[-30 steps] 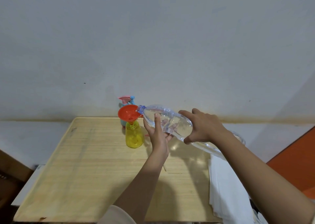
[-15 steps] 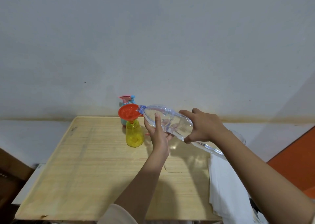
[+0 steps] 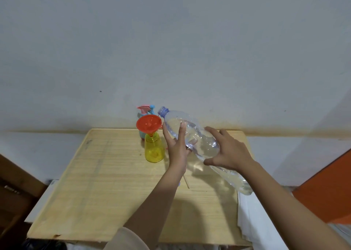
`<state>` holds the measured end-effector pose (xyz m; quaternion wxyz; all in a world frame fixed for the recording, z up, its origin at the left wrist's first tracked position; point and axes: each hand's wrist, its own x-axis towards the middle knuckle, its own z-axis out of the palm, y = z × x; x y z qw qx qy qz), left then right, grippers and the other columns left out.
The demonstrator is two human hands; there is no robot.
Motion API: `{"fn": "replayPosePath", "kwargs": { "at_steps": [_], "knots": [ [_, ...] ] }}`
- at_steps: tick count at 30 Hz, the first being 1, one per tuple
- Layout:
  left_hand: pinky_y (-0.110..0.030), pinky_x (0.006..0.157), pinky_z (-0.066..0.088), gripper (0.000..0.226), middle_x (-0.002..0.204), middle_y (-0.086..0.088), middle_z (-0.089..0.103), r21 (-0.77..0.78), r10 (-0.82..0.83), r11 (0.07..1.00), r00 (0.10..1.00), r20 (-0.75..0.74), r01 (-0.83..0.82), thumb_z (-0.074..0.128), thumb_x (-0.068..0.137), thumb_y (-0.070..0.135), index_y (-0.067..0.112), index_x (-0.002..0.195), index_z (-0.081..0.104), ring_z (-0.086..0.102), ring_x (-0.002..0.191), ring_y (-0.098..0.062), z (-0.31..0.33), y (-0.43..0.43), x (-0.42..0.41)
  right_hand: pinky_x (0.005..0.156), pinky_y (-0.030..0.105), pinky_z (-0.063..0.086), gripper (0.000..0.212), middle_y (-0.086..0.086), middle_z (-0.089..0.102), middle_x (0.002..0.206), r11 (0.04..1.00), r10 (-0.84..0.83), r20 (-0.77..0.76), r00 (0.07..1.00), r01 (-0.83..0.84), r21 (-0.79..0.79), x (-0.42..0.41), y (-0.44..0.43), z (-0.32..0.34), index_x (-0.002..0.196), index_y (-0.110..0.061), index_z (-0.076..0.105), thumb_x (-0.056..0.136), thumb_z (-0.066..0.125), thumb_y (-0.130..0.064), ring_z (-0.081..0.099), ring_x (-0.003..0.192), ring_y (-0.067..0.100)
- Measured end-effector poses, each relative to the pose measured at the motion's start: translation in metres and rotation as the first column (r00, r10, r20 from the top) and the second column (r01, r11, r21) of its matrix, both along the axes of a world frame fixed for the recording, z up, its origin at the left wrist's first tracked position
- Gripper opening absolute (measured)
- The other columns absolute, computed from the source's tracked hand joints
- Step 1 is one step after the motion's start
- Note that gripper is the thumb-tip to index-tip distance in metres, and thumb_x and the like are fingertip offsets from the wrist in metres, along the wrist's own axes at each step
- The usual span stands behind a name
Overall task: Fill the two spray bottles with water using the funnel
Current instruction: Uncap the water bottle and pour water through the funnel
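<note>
A yellow spray bottle body stands near the far edge of the wooden table with a red funnel seated in its neck. Behind it a blue spray bottle with a pink trigger head stands against the wall. Both hands hold a large clear water bottle, its open mouth raised above and just right of the funnel. My left hand supports it from below near the shoulder. My right hand grips the middle from above. The bottle's base points toward me on the right.
White cloth or paper lies off the table's right edge. An orange surface sits at the far right. Dark wooden furniture stands low on the left. A grey wall rises right behind the table.
The water bottle's mouth has lifted up and away from the funnel rim, tilting the bottle back. Both hands moved with it.
</note>
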<state>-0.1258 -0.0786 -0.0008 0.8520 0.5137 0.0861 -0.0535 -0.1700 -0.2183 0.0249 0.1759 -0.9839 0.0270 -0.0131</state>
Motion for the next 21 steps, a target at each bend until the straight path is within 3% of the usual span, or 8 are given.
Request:
{"fn": "replayPosePath", "kwargs": {
  "at_steps": [3,6,8,11,12,16,19,21],
  "knots": [
    [-0.037,0.078,0.059,0.072,0.148,0.008,0.033,0.096,-0.016,0.995,0.991,0.129,0.003,0.068,0.085,0.039,0.054,0.139,0.023,0.056,0.118,-0.013,0.009,-0.004,-0.001,0.073,0.033,0.047,0.099,-0.010,0.043,0.108,0.984,-0.038,0.079,0.996,0.023,0.178,-0.007,-0.003,-0.017,0.138,-0.047,0.022,0.056,0.077,-0.048,0.055,0.096,0.015],
    [-0.048,0.091,0.054,0.079,0.133,-0.003,0.050,0.258,-0.094,0.966,0.971,0.219,0.036,0.073,0.072,0.053,0.063,0.133,0.025,0.060,0.113,-0.022,0.018,-0.012,-0.003,0.075,0.035,0.048,0.101,-0.008,0.045,0.108,0.926,-0.104,0.168,0.980,0.034,0.375,-0.014,-0.007,-0.037,0.139,-0.044,0.025,0.056,0.082,-0.041,0.054,0.095,0.012],
    [-0.046,0.096,0.051,0.080,0.117,-0.004,0.054,0.367,-0.155,0.929,0.956,0.250,0.054,0.075,0.071,0.053,0.067,0.130,0.023,0.061,0.109,-0.021,0.023,-0.017,-0.005,0.079,0.023,0.045,0.102,-0.005,0.047,0.112,0.868,-0.141,0.231,0.963,0.008,0.497,-0.014,-0.010,-0.048,0.140,-0.040,0.028,0.053,0.083,-0.038,0.051,0.100,0.002],
    [-0.033,0.097,0.049,0.081,0.124,-0.003,0.051,0.464,-0.230,0.883,0.929,0.290,0.074,0.074,0.079,0.040,0.066,0.131,0.018,0.053,0.104,0.008,0.027,-0.028,-0.005,0.082,0.001,0.036,0.104,-0.003,0.046,0.118,0.814,-0.183,0.287,0.940,-0.019,0.581,-0.011,-0.014,-0.057,0.138,-0.034,0.030,0.053,0.089,-0.026,0.044,0.105,-0.014],
    [-0.033,0.098,0.048,0.081,0.128,-0.002,0.049,0.477,-0.254,0.875,0.917,0.307,0.083,0.074,0.079,0.039,0.069,0.129,0.018,0.052,0.108,0.008,0.028,-0.031,-0.005,0.082,-0.001,0.034,0.103,-0.005,0.045,0.120,0.802,-0.196,0.289,0.937,-0.016,0.597,-0.010,-0.015,-0.058,0.136,-0.037,0.029,0.054,0.090,-0.022,0.044,0.105,-0.015],
    [-0.037,0.105,0.044,0.088,0.138,-0.001,0.040,0.512,-0.334,0.851,0.875,0.351,0.119,0.078,0.077,0.031,0.074,0.123,0.018,0.047,0.127,-0.020,0.032,-0.040,-0.003,0.095,0.016,0.037,0.103,-0.008,0.043,0.135,0.779,-0.220,0.257,0.941,0.011,0.627,-0.001,-0.021,-0.063,0.136,-0.040,0.025,0.057,0.089,-0.026,0.046,0.118,0.004],
    [-0.033,0.108,0.038,0.094,0.129,0.019,0.035,0.589,-0.422,0.796,0.828,0.369,0.143,0.079,0.076,0.029,0.067,0.132,0.014,0.037,0.128,-0.002,0.031,-0.049,-0.002,0.097,0.028,0.044,0.097,-0.008,0.051,0.134,0.760,-0.231,0.231,0.945,0.027,0.650,0.005,-0.027,-0.067,0.135,-0.031,0.028,0.058,0.088,-0.034,0.049,0.123,0.010],
    [-0.035,0.110,0.037,0.096,0.126,0.017,0.034,0.619,-0.451,0.768,0.824,0.343,0.162,0.079,0.076,0.030,0.068,0.132,0.012,0.036,0.127,0.000,0.029,-0.054,-0.001,0.091,0.032,0.047,0.095,-0.012,0.053,0.128,0.749,-0.254,0.200,0.946,0.061,0.660,0.008,-0.029,-0.067,0.132,-0.036,0.027,0.058,0.087,-0.037,0.052,0.119,0.011]
  ]
}}
